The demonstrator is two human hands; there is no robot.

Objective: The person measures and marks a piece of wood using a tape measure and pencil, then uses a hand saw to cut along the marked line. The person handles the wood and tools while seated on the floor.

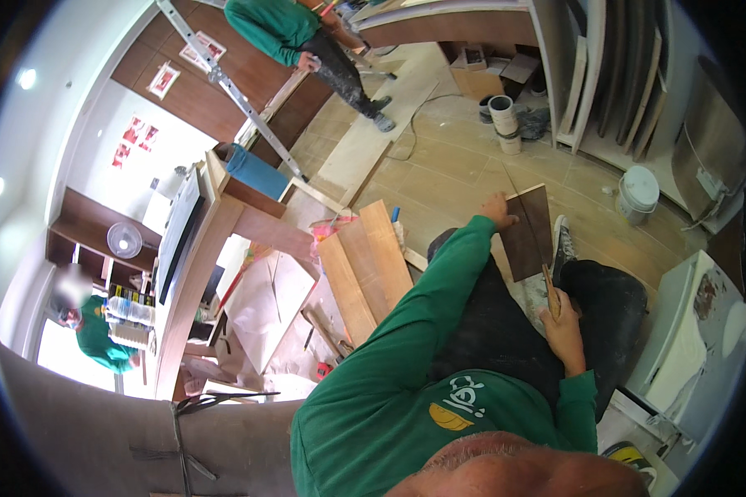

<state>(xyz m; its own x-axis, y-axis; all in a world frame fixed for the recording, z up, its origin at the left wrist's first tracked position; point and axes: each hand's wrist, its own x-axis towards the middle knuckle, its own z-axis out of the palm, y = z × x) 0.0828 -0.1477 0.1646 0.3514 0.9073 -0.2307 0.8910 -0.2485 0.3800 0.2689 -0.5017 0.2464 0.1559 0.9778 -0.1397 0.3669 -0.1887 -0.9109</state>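
My right hand point(564, 330) is closed round the wooden handle of a handsaw point(550, 294), near my bent right knee. The thin blade runs away from me across a dark brown board point(526, 236), its far end reaching past the board's far edge. Whether the teeth are in a cut is too small to tell. My left hand point(498, 212) grips the board at its far left corner, fingers over the edge. The board sits tilted between my legs; its lower side is partly hidden.
Wooden planks point(365, 269) lie left of my legs, beside a white sheet point(261, 319) and scattered tools. A white bucket point(637, 195) stands on the right, near a white cabinet point(680, 348). Ahead are a ladder point(240, 99) and a standing person point(294, 41); another person point(99, 335) is far left.
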